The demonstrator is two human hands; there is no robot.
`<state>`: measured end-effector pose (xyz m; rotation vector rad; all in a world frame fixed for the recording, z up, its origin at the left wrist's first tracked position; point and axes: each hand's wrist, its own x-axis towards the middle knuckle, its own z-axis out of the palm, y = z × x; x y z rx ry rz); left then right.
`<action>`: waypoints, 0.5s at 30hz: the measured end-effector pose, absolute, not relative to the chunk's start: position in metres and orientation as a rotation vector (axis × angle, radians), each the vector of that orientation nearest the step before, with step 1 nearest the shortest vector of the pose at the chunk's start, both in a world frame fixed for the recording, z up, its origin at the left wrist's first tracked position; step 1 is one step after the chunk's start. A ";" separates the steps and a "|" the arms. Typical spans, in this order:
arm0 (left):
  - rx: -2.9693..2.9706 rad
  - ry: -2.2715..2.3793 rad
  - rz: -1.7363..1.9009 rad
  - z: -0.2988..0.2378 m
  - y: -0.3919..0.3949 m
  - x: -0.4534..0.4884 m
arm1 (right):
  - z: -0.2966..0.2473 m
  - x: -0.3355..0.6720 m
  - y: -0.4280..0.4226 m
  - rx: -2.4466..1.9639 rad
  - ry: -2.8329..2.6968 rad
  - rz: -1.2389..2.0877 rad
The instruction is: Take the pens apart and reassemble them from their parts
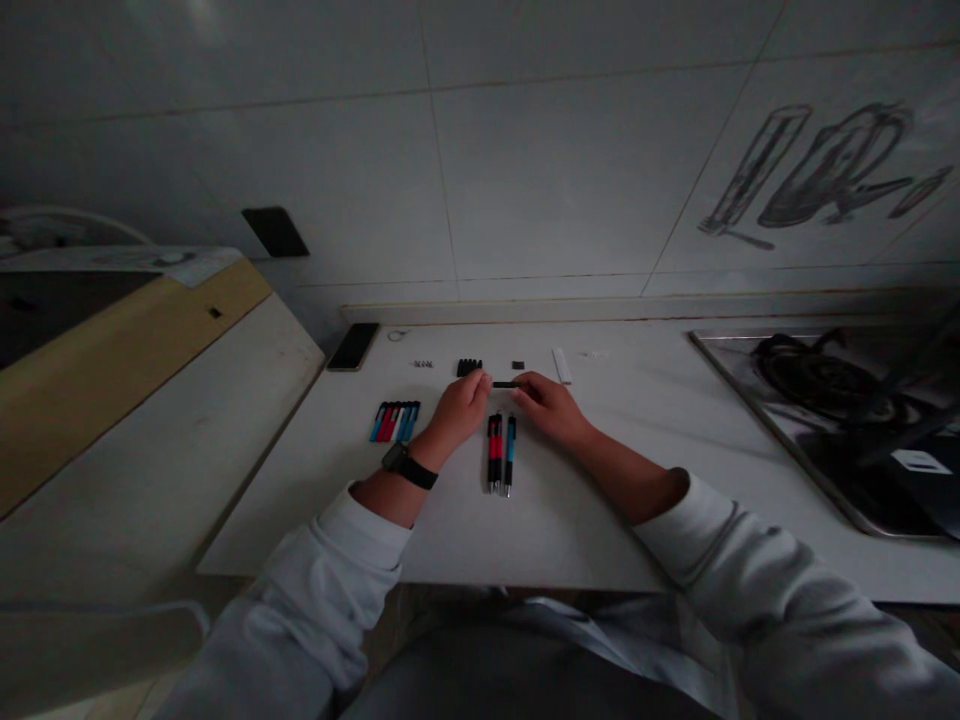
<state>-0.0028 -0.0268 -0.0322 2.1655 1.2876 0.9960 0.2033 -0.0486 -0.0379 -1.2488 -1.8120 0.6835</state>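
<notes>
My left hand (pixel 460 406) and my right hand (pixel 553 408) meet over the white counter, both with fingers closed. Between their fingertips lies a slim black pen part (pixel 504 385), held level; its ends are hidden in the fingers. Just below the hands are two red-and-black pens (pixel 495 452) side by side and a blue-and-black pen (pixel 511 452). Several coloured pen barrels with clips (pixel 394 422) lie in a row left of my left hand. Behind the hands sit several short black grips (pixel 469 367), a small dark piece (pixel 518 365) and a bundle of thin white sticks (pixel 561 366).
Small springs (pixel 422 364), a ring-shaped item (pixel 397 336) and a phone (pixel 353 347) lie at the back left. Tiny pale pieces (pixel 596 355) are at the back right. A gas hob (pixel 795 440) borders the counter (pixel 600 540) on the right; a tiled wall stands behind.
</notes>
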 end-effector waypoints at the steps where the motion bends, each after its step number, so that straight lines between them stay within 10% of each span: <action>1: 2.186 1.287 0.992 -0.032 -0.027 -0.003 | -0.038 0.203 -0.049 -1.266 -1.804 0.715; 15: 2.304 1.323 0.938 -0.033 -0.028 -0.002 | -0.049 0.205 -0.043 -1.288 -1.861 0.754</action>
